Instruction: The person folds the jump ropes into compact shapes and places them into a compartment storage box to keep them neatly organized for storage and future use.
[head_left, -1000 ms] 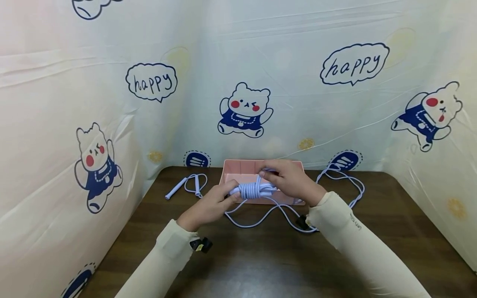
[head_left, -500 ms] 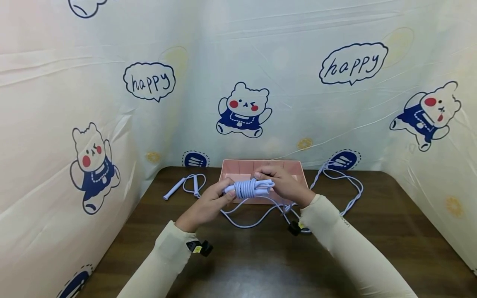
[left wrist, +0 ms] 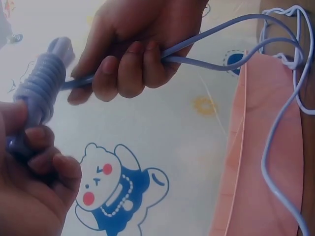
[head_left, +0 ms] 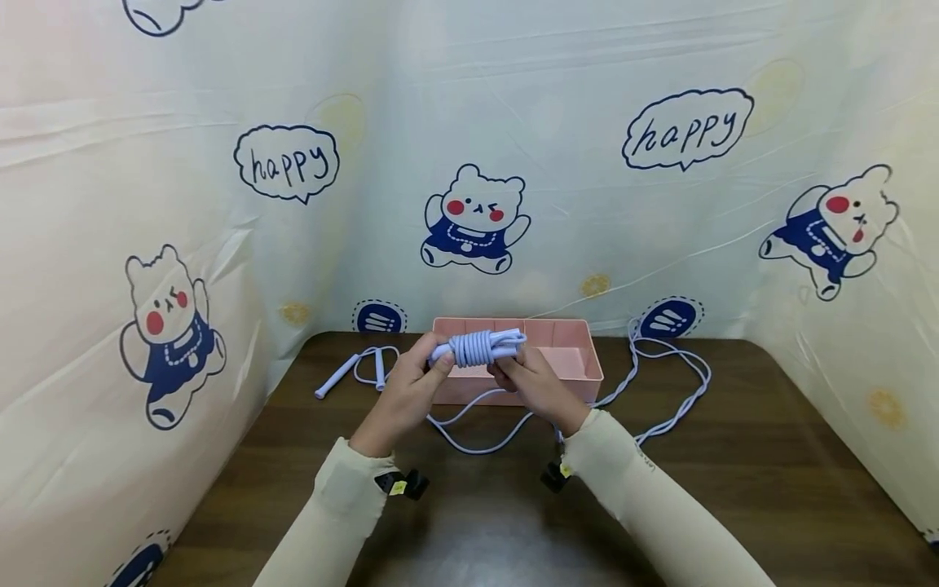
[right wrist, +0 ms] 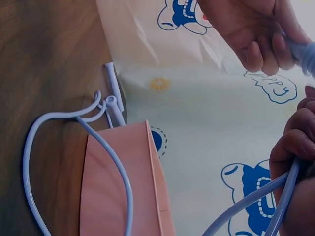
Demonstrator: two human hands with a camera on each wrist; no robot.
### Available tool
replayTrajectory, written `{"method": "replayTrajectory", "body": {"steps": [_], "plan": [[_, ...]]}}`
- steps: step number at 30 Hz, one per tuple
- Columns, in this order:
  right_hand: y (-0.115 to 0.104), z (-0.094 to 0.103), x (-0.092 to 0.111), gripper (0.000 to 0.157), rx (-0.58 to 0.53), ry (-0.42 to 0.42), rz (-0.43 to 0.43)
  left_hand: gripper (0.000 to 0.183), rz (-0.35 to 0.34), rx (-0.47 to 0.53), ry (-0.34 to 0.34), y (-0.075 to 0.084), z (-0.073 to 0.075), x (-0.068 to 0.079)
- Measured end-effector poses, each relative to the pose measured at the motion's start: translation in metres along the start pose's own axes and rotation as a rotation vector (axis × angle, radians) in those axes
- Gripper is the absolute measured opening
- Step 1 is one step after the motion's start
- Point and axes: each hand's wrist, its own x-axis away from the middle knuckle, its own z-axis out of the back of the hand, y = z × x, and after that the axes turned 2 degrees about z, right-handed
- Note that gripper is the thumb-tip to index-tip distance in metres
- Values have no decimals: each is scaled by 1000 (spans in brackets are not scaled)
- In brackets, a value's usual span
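A lavender jump rope (head_left: 473,349) is wound in a tight coil round its own bundled strands and handle, raised in front of the pink box. My left hand (head_left: 403,393) grips the coil's left end, thumb in front and fingers curled beneath. Just under its right end, my right hand (head_left: 539,387) has curled fingers round the doubled cord (left wrist: 216,64). In the left wrist view this cord runs from the coil through the right fist and trails out the other side. The right wrist view shows the left fingers (right wrist: 280,49) pinching the bundle.
An open pink box (head_left: 565,333) stands at the back of the brown table (head_left: 697,489). Two jump-rope handles (head_left: 337,377) lie left of it. Loose cord (head_left: 484,450) loops in front, and twisted cord (head_left: 689,399) lies to the right. A printed curtain (head_left: 352,204) encloses the table.
My right hand has come round from above and behind the coil to below its right end, drawing the cord with it. The coil has risen and tilted slightly; my left hand keeps its grip.
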Motion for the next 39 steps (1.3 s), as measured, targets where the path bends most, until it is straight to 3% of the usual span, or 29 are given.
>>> {"method": "replayTrajectory", "body": {"steps": [6, 12, 15, 19, 24, 33, 39], "plan": [[9, -13, 8, 29, -10, 56, -55, 18, 6, -45, 104, -2, 0, -5], [-17, -25, 21, 23, 52, 68, -44, 15, -6, -178, 154, -7, 4, -7], [-12, -24, 23, 23, 123, 62, -52, 14, -8, -206, 179, -10, 6, -8], [2, -23, 24, 24, 311, 49, -9, 13, -16, -226, 201, -17, 5, -10], [-11, -24, 28, 22, 577, -9, 43, 13, -8, -238, 222, -26, 3, -12], [-45, -8, 34, 15, 1175, -88, 312, 11, 21, -250, 199, -33, 1, -11], [-61, 8, 25, 17, 1320, -147, 393, 12, 25, -318, 97, -31, -4, -11]]}}
